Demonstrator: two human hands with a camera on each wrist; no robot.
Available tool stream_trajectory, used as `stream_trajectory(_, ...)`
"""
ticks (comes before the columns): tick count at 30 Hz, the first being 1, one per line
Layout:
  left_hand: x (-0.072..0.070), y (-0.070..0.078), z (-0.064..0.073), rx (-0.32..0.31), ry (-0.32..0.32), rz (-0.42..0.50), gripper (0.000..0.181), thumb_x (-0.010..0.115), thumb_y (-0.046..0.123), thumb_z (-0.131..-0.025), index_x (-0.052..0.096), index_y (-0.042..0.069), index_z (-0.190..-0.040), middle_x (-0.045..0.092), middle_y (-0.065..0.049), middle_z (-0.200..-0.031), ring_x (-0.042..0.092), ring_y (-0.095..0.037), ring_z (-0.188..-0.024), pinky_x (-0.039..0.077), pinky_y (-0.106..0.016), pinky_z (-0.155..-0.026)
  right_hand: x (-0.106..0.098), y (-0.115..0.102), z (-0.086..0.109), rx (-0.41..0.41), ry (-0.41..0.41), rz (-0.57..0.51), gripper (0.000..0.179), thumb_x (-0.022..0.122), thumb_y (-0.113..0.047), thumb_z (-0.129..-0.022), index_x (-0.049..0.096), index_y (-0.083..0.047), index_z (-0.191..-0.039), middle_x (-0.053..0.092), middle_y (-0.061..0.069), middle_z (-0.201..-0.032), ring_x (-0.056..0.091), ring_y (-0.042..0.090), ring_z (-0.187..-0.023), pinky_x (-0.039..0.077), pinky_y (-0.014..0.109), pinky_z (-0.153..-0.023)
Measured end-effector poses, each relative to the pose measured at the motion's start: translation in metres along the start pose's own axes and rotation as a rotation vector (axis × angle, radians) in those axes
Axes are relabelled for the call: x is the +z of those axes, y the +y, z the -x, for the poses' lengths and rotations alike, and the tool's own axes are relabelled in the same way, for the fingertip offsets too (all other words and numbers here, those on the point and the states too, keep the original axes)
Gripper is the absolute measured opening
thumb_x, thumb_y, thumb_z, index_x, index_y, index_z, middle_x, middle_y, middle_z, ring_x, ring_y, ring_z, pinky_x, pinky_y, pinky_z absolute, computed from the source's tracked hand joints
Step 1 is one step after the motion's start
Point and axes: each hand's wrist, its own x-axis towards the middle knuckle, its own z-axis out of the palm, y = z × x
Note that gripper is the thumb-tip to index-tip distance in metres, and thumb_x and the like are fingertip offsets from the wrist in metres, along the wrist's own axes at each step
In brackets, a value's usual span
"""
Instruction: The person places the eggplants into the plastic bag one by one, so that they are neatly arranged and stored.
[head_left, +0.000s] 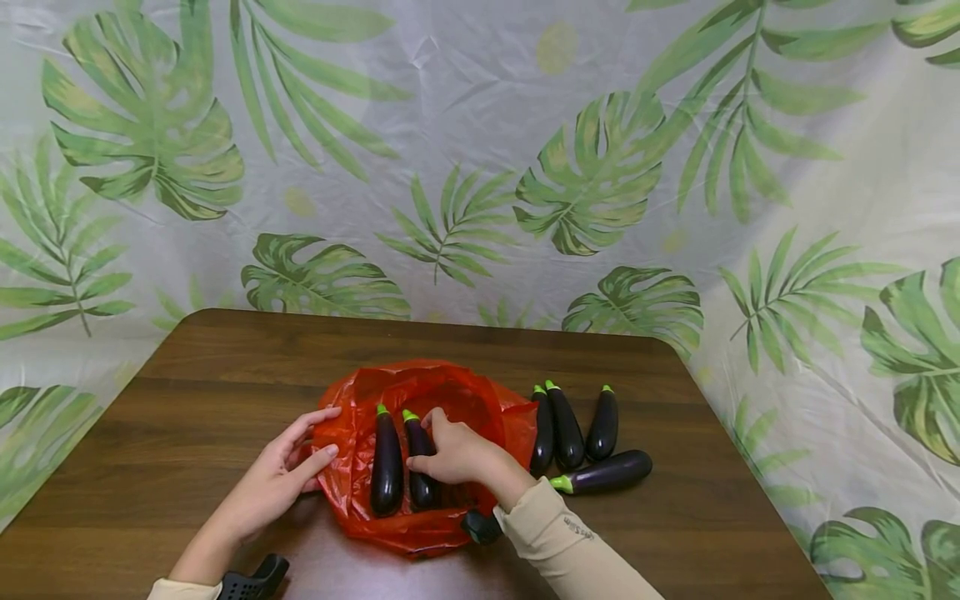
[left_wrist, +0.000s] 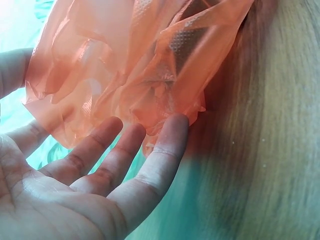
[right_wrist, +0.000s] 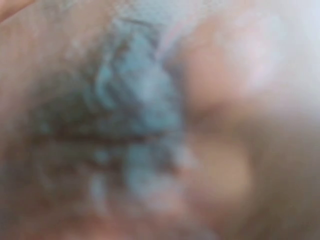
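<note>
An opened red plastic bag lies on the wooden table, its mouth facing up. Two dark eggplants with green stem ends sit side by side in it. My right hand reaches over the bag and grips the right-hand eggplant, thumb across it. Just left of that lies the other eggplant, untouched. At the bag's left side my left hand touches the plastic with loosely extended fingers. In the left wrist view, fingertips rest against the crumpled bag. The right wrist view is too blurred to read.
Right of the bag stand several more eggplants: a group pointing away, including a slim one, and one lying crosswise. The brown table ends at a leaf-patterned cloth behind it.
</note>
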Motion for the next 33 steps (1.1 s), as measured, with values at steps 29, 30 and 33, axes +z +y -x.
stream_trajectory(29, 0.001, 0.0, 0.0, -0.008, 0.003, -0.009, 0.055, 0.056, 0.015, -0.113, 0.036, 0.003, -0.162, 0.048, -0.033, -0.143, 0.074, -0.012, -0.106, 0.067, -0.034, -0.081, -0.026, -0.016, 0.022, -0.054, -0.027, 0.049, 0.064, 0.075, -0.042, -0.101, 0.047, -0.01, -0.149, 0.062, 0.003, -0.082, 0.057, 0.015, -0.069, 0.047, 0.029, -0.068)
stream_trajectory(30, 0.001, 0.0, 0.0, -0.008, 0.003, -0.009, 0.055, 0.056, 0.015, -0.113, 0.036, 0.003, -0.162, 0.048, -0.033, -0.143, 0.074, -0.011, -0.106, 0.067, -0.034, -0.081, -0.028, -0.017, 0.024, -0.059, -0.032, 0.04, 0.063, 0.075, -0.042, -0.101, 0.047, -0.011, -0.149, 0.062, 0.003, -0.083, 0.057, 0.015, -0.068, 0.047, 0.029, -0.067)
stream_trajectory(33, 0.001, 0.0, 0.0, -0.009, 0.005, -0.01, 0.054, 0.057, 0.015, -0.113, 0.036, 0.003, -0.162, 0.048, -0.033, -0.143, 0.073, -0.011, -0.106, 0.067, -0.034, -0.081, -0.035, -0.02, 0.03, -0.082, -0.038, 0.022, 0.057, 0.074, -0.042, -0.102, 0.049, -0.015, -0.147, 0.066, 0.001, -0.089, 0.061, 0.015, -0.07, 0.05, 0.029, -0.068)
